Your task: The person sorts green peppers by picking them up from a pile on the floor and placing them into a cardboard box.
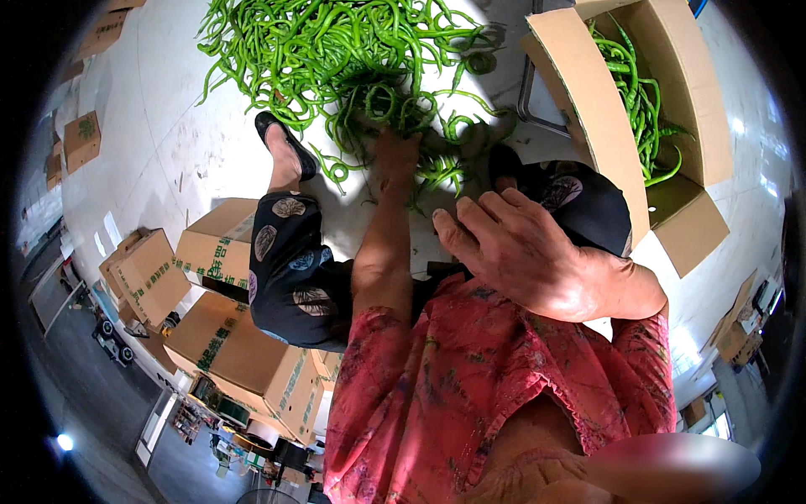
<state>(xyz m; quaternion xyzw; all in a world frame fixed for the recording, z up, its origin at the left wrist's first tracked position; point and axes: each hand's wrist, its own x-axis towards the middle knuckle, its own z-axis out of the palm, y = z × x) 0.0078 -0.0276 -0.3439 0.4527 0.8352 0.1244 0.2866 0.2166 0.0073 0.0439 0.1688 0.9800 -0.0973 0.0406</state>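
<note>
A large heap of long green chili peppers (327, 42) is spread over the pale floor ahead of me. My left hand (396, 155) reaches down to its near edge. Shade and the peppers hide its fingertips, so whether it grips any is unclear. A few curled peppers (441, 170) lie just right of that hand. In front of my body, above my right thigh, my right hand (520, 244) is raised with its back showing. Its fingers are loosely bent and a little apart, with nothing seen in them.
At the right stands an open cardboard box (588, 101) with green peppers inside and its flaps out. Several cardboard boxes (231, 336) are stacked at my left. My feet flank the heap's near edge, the left in a black shoe (306, 155).
</note>
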